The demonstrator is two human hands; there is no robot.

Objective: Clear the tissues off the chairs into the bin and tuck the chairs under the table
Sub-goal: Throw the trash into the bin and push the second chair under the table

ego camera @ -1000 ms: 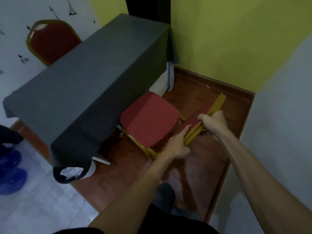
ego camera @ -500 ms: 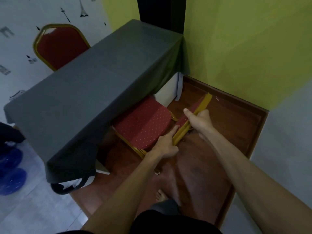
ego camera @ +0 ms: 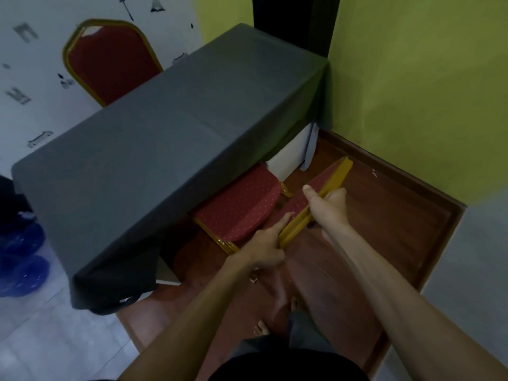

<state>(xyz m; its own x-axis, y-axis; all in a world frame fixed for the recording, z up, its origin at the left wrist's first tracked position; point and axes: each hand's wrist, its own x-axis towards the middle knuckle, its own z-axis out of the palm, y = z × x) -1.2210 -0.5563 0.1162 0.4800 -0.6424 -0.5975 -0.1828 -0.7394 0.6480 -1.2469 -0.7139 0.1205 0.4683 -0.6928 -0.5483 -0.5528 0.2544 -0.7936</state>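
Note:
A red dotted chair (ego camera: 242, 207) with a gold frame stands partly under the grey-clothed table (ego camera: 165, 138); about half of its seat is hidden beneath the cloth. Both hands hold the top of its backrest (ego camera: 327, 182). My left hand (ego camera: 268, 244) grips the near end of the gold rail. My right hand (ego camera: 328, 206) grips the rail further along, thumb over the red padding. A second red chair (ego camera: 110, 61) stands at the table's far side against the white wall. No tissue or bin shows.
The green wall (ego camera: 412, 92) stands close on the right, with a raised wooden floor edge (ego camera: 428, 265) beside it. Blue bottles (ego camera: 22, 257) lie on the tiled floor at left. My bare feet (ego camera: 277, 317) are on the wooden floor behind the chair.
The chair has slid further under the table with both hands on its backrest; more of the seat is now covered by the cloth.

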